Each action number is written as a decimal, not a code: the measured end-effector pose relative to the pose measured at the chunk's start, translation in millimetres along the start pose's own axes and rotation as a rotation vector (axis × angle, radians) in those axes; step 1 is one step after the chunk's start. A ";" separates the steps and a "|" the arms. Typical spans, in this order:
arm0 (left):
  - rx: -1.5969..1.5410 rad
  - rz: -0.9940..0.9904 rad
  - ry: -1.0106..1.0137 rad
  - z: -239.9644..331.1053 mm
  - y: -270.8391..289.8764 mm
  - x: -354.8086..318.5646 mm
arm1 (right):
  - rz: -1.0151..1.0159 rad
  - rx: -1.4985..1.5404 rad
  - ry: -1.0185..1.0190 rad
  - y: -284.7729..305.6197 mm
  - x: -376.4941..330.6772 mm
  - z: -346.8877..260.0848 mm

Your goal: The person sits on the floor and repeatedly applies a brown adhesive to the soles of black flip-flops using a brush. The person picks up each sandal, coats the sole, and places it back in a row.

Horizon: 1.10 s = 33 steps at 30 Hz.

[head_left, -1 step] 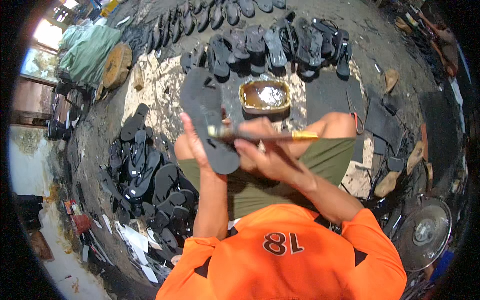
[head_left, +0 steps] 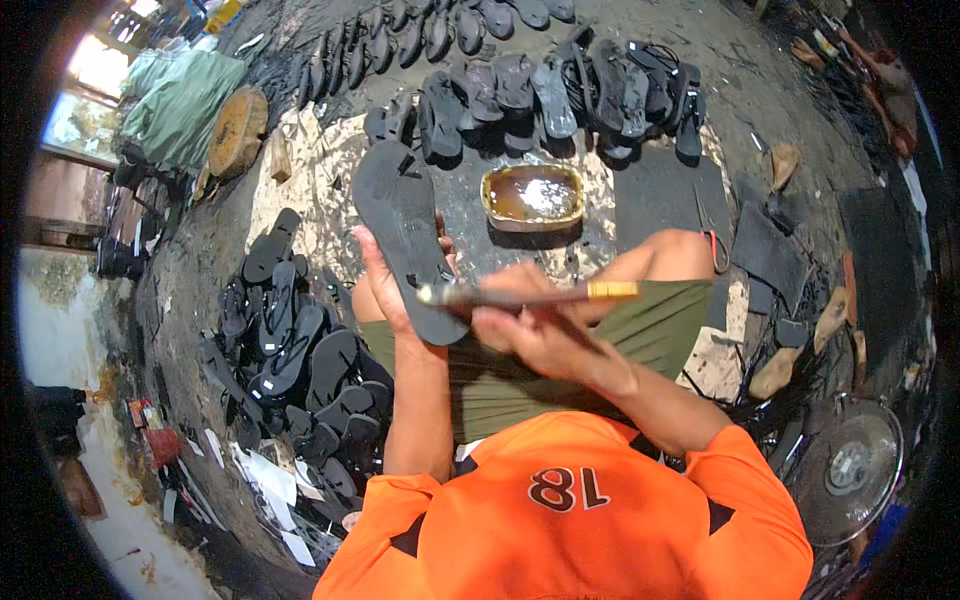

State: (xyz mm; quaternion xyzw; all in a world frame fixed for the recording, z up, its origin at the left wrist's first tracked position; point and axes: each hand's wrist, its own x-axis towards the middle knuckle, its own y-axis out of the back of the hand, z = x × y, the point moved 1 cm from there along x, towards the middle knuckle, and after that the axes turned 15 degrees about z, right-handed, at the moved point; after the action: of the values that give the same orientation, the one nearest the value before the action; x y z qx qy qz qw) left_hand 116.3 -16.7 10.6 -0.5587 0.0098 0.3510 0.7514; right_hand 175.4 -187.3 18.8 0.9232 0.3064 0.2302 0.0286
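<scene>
My left hand (head_left: 385, 285) is closed round the edge of a black sandal sole (head_left: 398, 215), which it holds up above my lap. The sole slants, one end far and left, the other near my knees, with small slots cut in it. A dark-handled brush (head_left: 540, 298) with a yellow band lies across my right hand (head_left: 535, 320), gripped in its fingers. Its pale tip meets the near part of the sole; blur hides whether it presses there. Beyond my hands stands a tub (head_left: 533, 200) of shiny amber-brown liquid with a crusted rim.
Finished-looking black sandals (head_left: 550, 95) stand in rows at the far side. More sandals (head_left: 290, 345) are heaped on my left, near white paper scraps (head_left: 270, 480). On the right are scissors (head_left: 713, 235), dark sheets (head_left: 770, 255), wooden shoe lasts (head_left: 775, 372) and a round fan (head_left: 848, 467).
The brush has moved down the sole toward its near end. The sole has shifted slightly left. Both hands keep their hold.
</scene>
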 end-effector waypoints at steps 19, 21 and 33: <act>0.151 0.090 0.073 -13.5 47.4 166.6 | 0.069 0.203 -0.393 52.2 44.2 26.6; 0.233 0.248 0.013 27.4 30.9 227.1 | 0.154 0.196 -0.364 62.6 56.7 26.8; 1.228 0.834 -0.919 187.5 116.8 97.8 | 0.480 -0.168 -0.378 129.1 58.5 82.5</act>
State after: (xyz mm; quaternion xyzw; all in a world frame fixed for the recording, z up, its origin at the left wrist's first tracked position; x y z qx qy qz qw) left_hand 56.4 207.7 -55.9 0.1909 0.0969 0.7206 0.6595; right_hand 324.6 -250.8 -6.0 0.9900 0.0490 0.0795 0.1062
